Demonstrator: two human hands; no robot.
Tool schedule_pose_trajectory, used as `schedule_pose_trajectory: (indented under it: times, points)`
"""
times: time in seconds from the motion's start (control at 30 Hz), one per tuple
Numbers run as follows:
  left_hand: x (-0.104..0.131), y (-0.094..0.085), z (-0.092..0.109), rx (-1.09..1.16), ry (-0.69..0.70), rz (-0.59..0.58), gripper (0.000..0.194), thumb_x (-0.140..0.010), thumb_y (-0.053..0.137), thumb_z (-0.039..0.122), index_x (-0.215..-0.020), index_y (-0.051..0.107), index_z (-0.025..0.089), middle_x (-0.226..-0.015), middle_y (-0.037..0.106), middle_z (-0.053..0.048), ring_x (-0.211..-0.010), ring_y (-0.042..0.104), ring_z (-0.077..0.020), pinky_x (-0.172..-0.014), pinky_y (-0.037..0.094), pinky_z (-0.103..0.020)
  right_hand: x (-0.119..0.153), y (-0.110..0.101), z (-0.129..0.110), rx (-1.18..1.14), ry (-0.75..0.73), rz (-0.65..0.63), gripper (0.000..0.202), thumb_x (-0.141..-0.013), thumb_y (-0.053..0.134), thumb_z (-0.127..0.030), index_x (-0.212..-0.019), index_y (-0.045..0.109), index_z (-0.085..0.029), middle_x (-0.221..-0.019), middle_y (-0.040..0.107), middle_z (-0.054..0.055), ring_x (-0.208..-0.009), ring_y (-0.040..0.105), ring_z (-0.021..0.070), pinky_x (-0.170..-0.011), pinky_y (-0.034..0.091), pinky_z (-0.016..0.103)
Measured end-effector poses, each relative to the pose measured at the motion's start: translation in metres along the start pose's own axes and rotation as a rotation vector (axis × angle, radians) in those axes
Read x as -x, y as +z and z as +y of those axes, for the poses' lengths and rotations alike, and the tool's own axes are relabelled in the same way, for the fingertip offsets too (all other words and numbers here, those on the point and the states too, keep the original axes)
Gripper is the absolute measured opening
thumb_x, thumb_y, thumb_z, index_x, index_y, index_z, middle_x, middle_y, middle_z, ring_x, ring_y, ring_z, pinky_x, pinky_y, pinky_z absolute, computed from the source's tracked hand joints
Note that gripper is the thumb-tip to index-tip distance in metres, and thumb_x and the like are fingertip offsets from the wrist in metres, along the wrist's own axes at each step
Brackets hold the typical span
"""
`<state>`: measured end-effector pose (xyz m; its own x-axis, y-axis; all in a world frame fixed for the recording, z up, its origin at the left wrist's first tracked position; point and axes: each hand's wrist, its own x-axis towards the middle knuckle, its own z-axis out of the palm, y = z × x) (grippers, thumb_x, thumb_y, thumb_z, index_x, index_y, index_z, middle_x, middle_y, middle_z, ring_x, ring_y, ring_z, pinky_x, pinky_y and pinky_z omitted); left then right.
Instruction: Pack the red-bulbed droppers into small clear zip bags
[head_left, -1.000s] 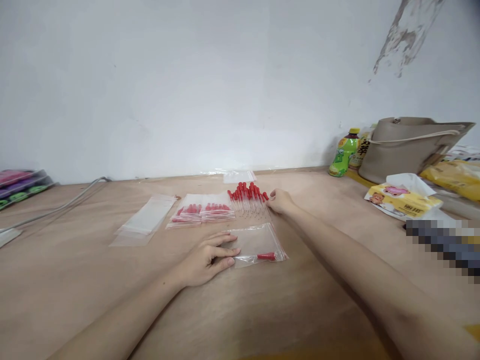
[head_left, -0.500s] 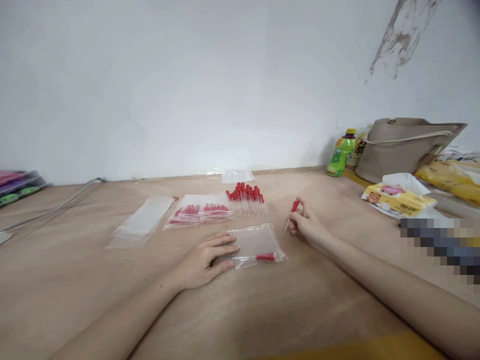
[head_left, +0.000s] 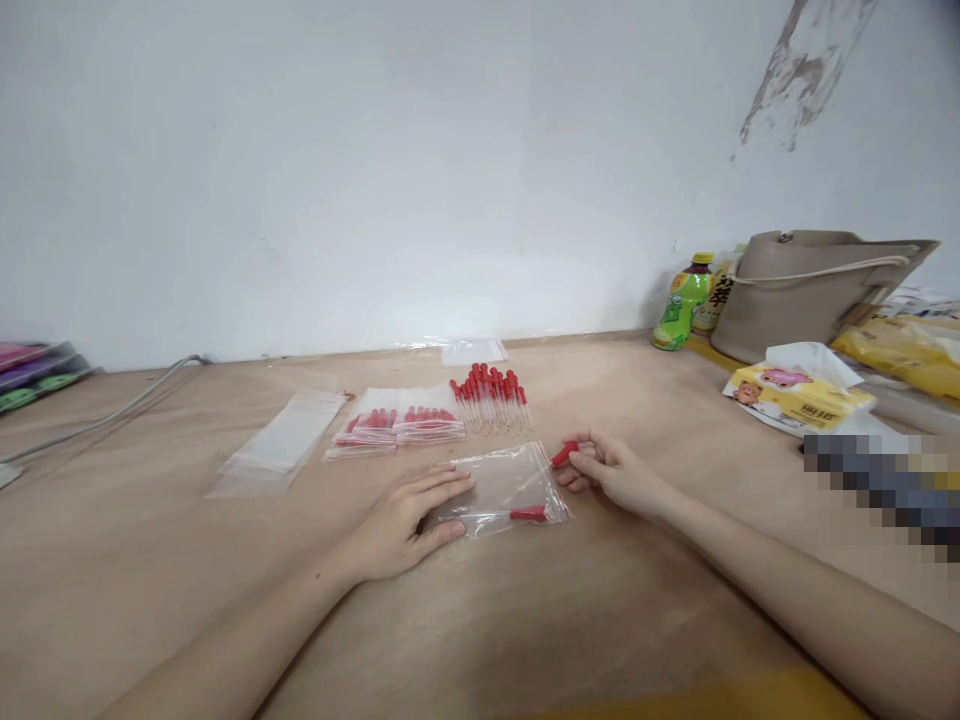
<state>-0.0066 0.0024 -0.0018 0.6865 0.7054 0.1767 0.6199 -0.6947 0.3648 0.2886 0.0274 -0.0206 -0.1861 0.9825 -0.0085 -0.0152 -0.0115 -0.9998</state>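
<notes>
Left hand (head_left: 416, 515) flat on clear bag (head_left: 499, 485), fingers extended; right hand (head_left: 609, 472) pinches red-topped dropper (head_left: 565, 454) at bag's edge. Dropper might snag if bag slips.

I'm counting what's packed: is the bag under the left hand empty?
No, a red-topped dropper lies inside the clear bag.

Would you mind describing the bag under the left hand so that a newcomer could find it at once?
On the brown table, look between the left hand and the right hand. The clear bag lies there, partly under the left hand. Unlike the piled bags beyond it, it shows just one red bulb inside.
</notes>
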Motion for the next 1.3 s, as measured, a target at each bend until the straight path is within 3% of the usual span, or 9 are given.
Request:
schedule_pose_trajectory:
  times: [0.1, 0.17, 0.27, 0.47, 0.7, 0.87, 1.03, 1.23, 1.3]
  points:
    - [0.000, 0.000, 0.001, 0.004, 0.004, 0.005, 0.045, -0.087, 0.045, 0.038, -0.130, 0.038, 0.028, -0.133, 0.041, -0.003, -0.123, 0.035, -0.0219, -0.100, 0.033, -0.041, 0.002, -0.016, -0.005, 0.270, -0.028, -0.195, 0.029, -0.066, 0.064, -0.037, -0.084, 0.054, -0.017, -0.068, 0.058, 0.000, -0.060, 0.054, 0.0100, -0.055, 0.042, 0.023]
    - [0.000, 0.000, 0.001, 0.002, -0.003, 0.002, 0.045, -0.087, 0.045, 0.039, -0.130, 0.038, 0.028, -0.133, 0.041, -0.003, -0.123, 0.035, -0.0217, -0.100, 0.033, -0.040, 0.002, -0.020, -0.008, 0.420, -0.071, -0.252, 0.027, -0.068, 0.063, -0.036, -0.084, 0.059, -0.015, -0.063, 0.056, -0.002, -0.057, 0.049, 0.0086, -0.051, 0.037, 0.021]
    - [0.000, 0.000, 0.000, -0.001, -0.015, -0.003, 0.045, -0.087, 0.046, 0.039, -0.130, 0.038, 0.027, -0.134, 0.041, -0.003, -0.124, 0.035, -0.0217, -0.101, 0.032, -0.040, 0.002, -0.018, -0.010, 0.555, -0.160, -0.265, 0.024, -0.069, 0.062, -0.036, -0.082, 0.063, -0.016, -0.067, 0.057, 0.000, -0.057, 0.047, 0.0087, -0.051, 0.035, 0.021]
    - [0.000, 0.000, -0.001, -0.003, -0.012, 0.002, 0.046, -0.087, 0.046, 0.040, -0.130, 0.038, 0.028, -0.133, 0.041, -0.004, -0.124, 0.035, -0.0221, -0.100, 0.032, -0.042, -0.001, -0.009, -0.008, 0.586, -0.322, -0.289, 0.021, -0.067, 0.064, -0.036, -0.077, 0.067, -0.017, -0.085, 0.060, 0.005, -0.077, 0.054, 0.0140, -0.069, 0.041, 0.026]
    - [-0.002, 0.000, 0.001, 0.012, 0.008, 0.018, 0.046, -0.086, 0.047, 0.039, -0.130, 0.038, 0.027, -0.133, 0.042, -0.003, -0.123, 0.036, -0.0219, -0.101, 0.032, -0.041, -0.005, 0.006, 0.002, 0.485, -0.252, -0.162, 0.021, -0.063, 0.067, -0.033, -0.072, 0.061, -0.015, -0.078, 0.060, 0.003, -0.072, 0.054, 0.0140, -0.067, 0.043, 0.027]
    - [-0.002, -0.001, 0.003, 0.015, 0.003, 0.017, 0.046, -0.086, 0.047, 0.039, -0.130, 0.039, 0.027, -0.132, 0.042, -0.004, -0.123, 0.037, -0.0226, -0.100, 0.033, -0.041, -0.008, 0.004, 0.001, 0.606, -0.397, -0.195, 0.011, -0.064, 0.067, -0.026, -0.071, 0.065, -0.018, -0.092, 0.058, 0.005, -0.089, 0.053, 0.0171, -0.085, 0.039, 0.033]
    - [-0.001, 0.000, 0.002, 0.013, -0.003, 0.007, 0.046, -0.086, 0.047, 0.039, -0.130, 0.038, 0.027, -0.133, 0.042, -0.004, -0.123, 0.036, -0.0223, -0.101, 0.032, -0.041, -0.008, 0.000, -0.001, 0.543, -0.356, -0.244, 0.014, -0.063, 0.069, -0.032, -0.070, 0.068, -0.020, -0.092, 0.057, 0.005, -0.085, 0.055, 0.0166, -0.081, 0.043, 0.033]
    - [-0.001, 0.001, 0.000, 0.021, -0.007, 0.013, 0.045, -0.087, 0.047, 0.038, -0.130, 0.040, 0.027, -0.133, 0.042, -0.004, -0.123, 0.036, -0.0226, -0.101, 0.032, -0.041, -0.003, 0.020, 0.007, 0.587, -0.381, -0.077, 0.016, -0.066, 0.066, -0.037, -0.066, 0.068, -0.021, -0.079, 0.060, 0.004, -0.077, 0.054, 0.0161, -0.075, 0.043, 0.031]
    - [-0.001, 0.001, 0.000, 0.028, -0.006, 0.016, 0.045, -0.086, 0.047, 0.038, -0.129, 0.040, 0.027, -0.133, 0.042, -0.003, -0.123, 0.036, -0.0231, -0.101, 0.032, -0.042, -0.002, 0.022, 0.005, 0.573, -0.376, -0.081, 0.018, -0.067, 0.065, -0.037, -0.062, 0.065, -0.020, -0.078, 0.059, 0.004, -0.076, 0.054, 0.0157, -0.074, 0.043, 0.030]
